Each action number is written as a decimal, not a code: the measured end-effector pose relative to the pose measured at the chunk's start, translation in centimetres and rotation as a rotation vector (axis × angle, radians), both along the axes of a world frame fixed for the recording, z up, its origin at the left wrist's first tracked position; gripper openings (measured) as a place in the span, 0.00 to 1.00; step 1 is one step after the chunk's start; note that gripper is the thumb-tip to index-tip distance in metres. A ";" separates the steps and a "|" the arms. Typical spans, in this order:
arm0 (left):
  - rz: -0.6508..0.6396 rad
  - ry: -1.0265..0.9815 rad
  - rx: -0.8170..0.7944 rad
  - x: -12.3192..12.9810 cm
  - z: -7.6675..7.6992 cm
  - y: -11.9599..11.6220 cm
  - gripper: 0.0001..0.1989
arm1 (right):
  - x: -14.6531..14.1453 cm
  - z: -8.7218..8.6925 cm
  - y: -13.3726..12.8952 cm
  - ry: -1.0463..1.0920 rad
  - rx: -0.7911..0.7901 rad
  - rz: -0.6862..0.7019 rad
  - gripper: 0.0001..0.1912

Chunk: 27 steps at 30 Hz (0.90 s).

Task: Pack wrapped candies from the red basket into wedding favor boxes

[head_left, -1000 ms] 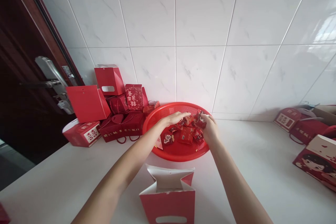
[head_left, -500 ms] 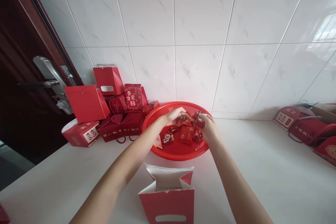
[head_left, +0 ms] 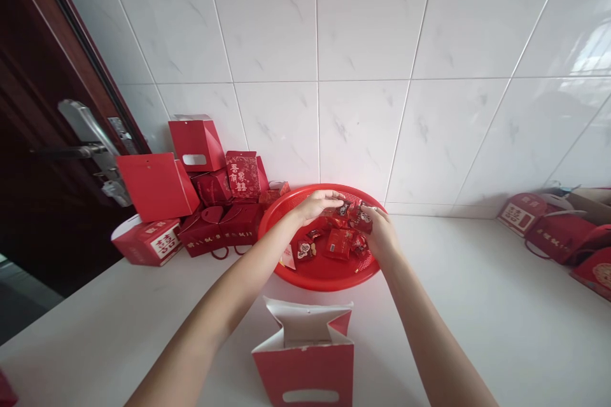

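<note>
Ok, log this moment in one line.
left hand: over red basket, grip unclear | right hand: holding wrapped packet | open box: on near side of basket

Room type unclear, maybe home: marbled wall tiles ahead of my hands, white worktop under them, dark door with metal handle off left.

I can read 囍 on my left-hand box and far-right box, and 吾有 on the upright box left of centre.
</note>
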State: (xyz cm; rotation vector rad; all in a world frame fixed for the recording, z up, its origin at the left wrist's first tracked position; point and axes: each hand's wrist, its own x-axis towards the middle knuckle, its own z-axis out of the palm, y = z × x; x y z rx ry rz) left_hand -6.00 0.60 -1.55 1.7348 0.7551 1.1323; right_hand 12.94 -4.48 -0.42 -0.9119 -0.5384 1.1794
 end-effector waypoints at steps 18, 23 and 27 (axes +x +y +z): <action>-0.128 0.059 -0.023 3.9 2.5 3.9 0.10 | 0.0 0.5 -0.6 -0.056 -0.017 0.144 0.06; -0.112 0.073 0.002 4.0 2.7 3.5 0.11 | 0.0 0.5 -0.7 -0.062 0.007 0.135 0.10; -0.133 0.083 -0.024 4.1 2.7 3.5 0.11 | 0.0 0.4 -0.6 -0.053 0.028 0.107 0.11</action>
